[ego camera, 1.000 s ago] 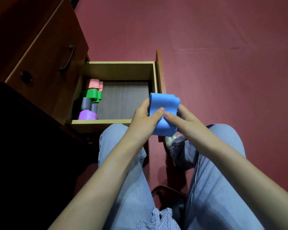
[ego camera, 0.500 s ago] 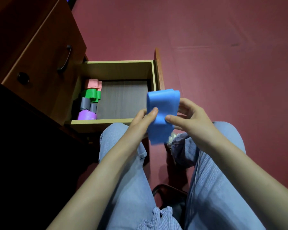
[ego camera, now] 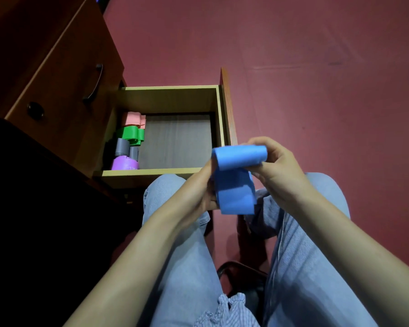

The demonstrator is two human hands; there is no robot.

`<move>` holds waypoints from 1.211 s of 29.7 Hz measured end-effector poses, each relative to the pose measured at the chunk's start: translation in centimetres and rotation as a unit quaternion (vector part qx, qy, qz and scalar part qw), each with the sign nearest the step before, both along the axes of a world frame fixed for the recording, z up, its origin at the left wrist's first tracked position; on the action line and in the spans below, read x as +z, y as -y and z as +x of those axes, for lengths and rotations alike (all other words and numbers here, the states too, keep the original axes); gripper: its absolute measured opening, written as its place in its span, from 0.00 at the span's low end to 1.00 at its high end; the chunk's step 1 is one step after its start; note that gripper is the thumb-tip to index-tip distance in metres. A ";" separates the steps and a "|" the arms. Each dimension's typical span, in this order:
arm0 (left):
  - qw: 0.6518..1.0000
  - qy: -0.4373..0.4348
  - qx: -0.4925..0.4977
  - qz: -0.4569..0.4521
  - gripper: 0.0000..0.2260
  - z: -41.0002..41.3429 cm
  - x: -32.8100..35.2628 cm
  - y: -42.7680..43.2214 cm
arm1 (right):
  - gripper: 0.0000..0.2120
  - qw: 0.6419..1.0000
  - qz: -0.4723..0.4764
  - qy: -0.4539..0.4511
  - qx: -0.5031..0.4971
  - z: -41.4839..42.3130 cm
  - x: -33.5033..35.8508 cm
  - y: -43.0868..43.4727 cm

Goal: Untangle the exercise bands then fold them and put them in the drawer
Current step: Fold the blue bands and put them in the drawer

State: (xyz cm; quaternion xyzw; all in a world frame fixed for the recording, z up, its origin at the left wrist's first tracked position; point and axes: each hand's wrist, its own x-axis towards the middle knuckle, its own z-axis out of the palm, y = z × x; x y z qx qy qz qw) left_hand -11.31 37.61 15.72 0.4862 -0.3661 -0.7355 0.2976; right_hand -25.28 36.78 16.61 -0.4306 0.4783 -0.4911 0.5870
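Note:
A blue exercise band (ego camera: 234, 182) hangs folded between both hands, above my knees and just off the drawer's near right corner. My right hand (ego camera: 276, 166) pinches its rolled top end. My left hand (ego camera: 203, 185) grips the band's left edge from behind, partly hidden by it. The open wooden drawer (ego camera: 151, 172) holds folded bands along its left side: pink (ego camera: 132, 119), green (ego camera: 129, 134), grey (ego camera: 123, 147) and purple (ego camera: 124, 164).
A brown cabinet (ego camera: 57, 74) with a dark handle stands to the left above the drawer. The drawer's front panel (ego camera: 227, 102) juts out on the right. Red floor surrounds it. A black chair base (ego camera: 243, 274) shows between my jeans-clad legs.
The band has come partly unfolded: its lower end has dropped down and hangs loose, while the right hand has rolled the top end over. Both hands have shifted slightly right.

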 end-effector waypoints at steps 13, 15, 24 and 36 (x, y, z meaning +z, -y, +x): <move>1.000 -0.012 0.022 0.008 0.14 0.6 -1.2 0.6 | 0.23 0.996 0.076 0.053 0.020 0.7 -1.3 -0.9; 0.998 -0.017 0.063 -0.007 0.13 0.7 -1.7 0.9 | 0.23 0.994 0.089 0.058 -0.013 0.7 -1.7 -0.5; 0.967 -0.036 0.247 -0.051 0.06 2.5 -4.1 3.4 | 0.15 0.982 0.173 0.017 0.078 4.1 -3.7 2.0; 0.952 0.049 0.300 -0.021 0.09 8.8 -8.7 9.6 | 0.14 0.981 0.155 -0.048 0.108 11.7 -10.9 12.2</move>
